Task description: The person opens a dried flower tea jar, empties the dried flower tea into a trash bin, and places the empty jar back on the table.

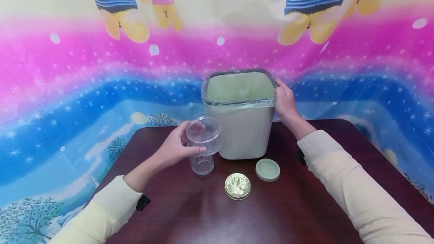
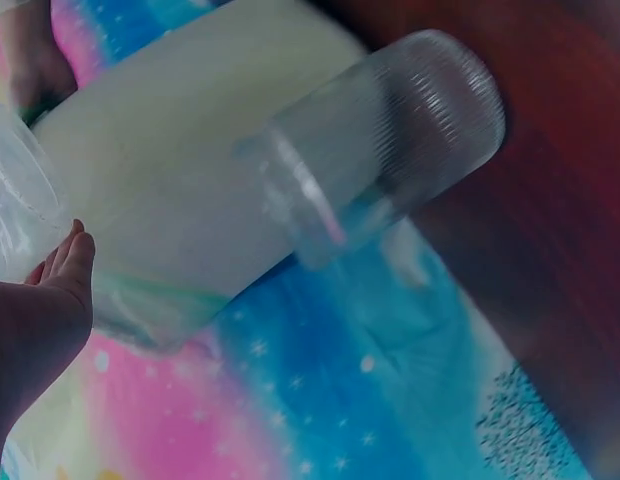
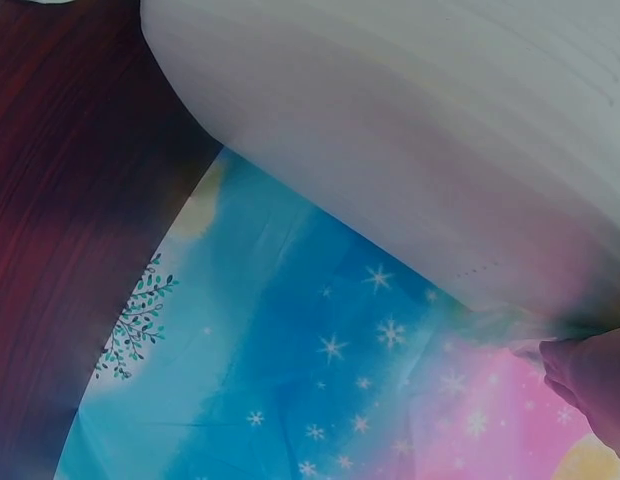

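My left hand (image 1: 173, 147) grips a clear plastic container (image 1: 204, 133), thumb across its near side, in front of the bin's left side. Below and partly behind it, a clear jar (image 1: 202, 165) stands upright on the table; the left wrist view shows the jar (image 2: 380, 145) with a ribbed lower part. On the far right side, my right hand (image 1: 286, 101) holds the rim of a pale trash bin (image 1: 245, 133) with a clear bag over its edge. Some of the right fingers are hidden behind the rim.
A shiny gold round lid (image 1: 237, 186) lies on the dark red table (image 1: 196, 214) near the middle. To its right lies a pale green round lid (image 1: 268, 170). A colourful printed cloth (image 1: 68, 67) hangs behind the table.
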Demonstrator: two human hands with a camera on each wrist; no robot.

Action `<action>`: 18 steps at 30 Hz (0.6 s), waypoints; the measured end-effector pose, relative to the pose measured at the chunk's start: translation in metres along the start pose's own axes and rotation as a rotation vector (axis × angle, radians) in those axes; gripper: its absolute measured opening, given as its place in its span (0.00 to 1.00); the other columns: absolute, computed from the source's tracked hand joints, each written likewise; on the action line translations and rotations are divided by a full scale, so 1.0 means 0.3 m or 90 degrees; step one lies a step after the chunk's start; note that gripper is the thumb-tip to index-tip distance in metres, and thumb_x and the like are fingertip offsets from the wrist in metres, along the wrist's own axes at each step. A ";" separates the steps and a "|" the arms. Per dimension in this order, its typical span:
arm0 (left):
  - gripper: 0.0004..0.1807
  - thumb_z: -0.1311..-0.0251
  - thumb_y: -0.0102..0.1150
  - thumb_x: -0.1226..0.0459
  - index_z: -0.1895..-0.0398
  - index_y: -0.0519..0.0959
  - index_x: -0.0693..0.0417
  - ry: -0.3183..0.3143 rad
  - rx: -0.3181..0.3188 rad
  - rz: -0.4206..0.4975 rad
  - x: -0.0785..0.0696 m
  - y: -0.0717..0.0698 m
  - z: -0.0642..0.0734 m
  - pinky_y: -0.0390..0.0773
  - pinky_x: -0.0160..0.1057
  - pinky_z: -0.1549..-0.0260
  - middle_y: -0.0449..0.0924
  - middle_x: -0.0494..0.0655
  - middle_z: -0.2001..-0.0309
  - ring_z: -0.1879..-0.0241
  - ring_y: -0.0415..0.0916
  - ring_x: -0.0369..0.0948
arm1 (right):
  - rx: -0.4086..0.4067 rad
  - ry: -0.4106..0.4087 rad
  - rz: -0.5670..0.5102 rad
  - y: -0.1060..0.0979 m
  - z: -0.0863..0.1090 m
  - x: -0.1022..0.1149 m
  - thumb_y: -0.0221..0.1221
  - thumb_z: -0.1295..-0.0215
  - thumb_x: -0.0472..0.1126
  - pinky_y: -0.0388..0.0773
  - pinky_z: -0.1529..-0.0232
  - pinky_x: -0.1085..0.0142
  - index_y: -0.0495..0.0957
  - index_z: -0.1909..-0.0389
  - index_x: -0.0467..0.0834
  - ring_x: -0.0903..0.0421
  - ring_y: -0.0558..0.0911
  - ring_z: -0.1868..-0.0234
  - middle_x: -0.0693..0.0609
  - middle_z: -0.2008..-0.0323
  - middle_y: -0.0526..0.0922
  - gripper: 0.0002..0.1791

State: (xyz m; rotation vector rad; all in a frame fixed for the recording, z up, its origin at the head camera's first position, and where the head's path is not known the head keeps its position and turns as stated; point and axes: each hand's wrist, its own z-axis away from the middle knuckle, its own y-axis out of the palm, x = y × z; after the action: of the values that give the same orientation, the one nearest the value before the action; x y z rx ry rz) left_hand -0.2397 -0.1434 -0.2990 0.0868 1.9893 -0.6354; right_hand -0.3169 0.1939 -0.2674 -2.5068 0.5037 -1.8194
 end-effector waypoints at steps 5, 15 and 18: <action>0.36 0.53 0.73 0.68 0.39 0.68 0.61 -0.009 0.022 -0.021 0.047 0.030 0.043 0.75 0.43 0.50 0.75 0.55 0.45 0.47 0.76 0.50 | -0.001 -0.001 0.007 -0.003 -0.003 0.002 0.34 0.31 0.37 0.57 0.83 0.71 0.54 0.25 0.44 0.65 0.56 0.86 0.51 0.25 0.52 0.32; 0.40 0.55 0.77 0.65 0.38 0.67 0.56 -0.047 0.060 -0.023 0.123 0.067 0.105 0.77 0.40 0.52 0.75 0.51 0.44 0.46 0.75 0.46 | -0.001 -0.011 0.010 -0.006 -0.002 0.004 0.34 0.31 0.37 0.57 0.83 0.71 0.55 0.25 0.43 0.65 0.56 0.86 0.50 0.25 0.53 0.31; 0.40 0.55 0.78 0.63 0.38 0.68 0.56 -0.064 0.072 -0.032 0.148 0.078 0.121 0.78 0.39 0.53 0.75 0.50 0.43 0.46 0.75 0.46 | 0.004 -0.009 0.015 -0.005 0.000 0.007 0.34 0.30 0.37 0.58 0.81 0.70 0.54 0.25 0.43 0.65 0.55 0.85 0.51 0.25 0.53 0.31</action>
State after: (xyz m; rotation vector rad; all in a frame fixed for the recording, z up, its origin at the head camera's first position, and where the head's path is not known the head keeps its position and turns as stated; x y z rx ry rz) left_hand -0.2246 -0.1494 -0.3588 0.0716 1.8640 -0.7701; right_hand -0.3158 0.1948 -0.2651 -2.4965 0.5252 -1.7919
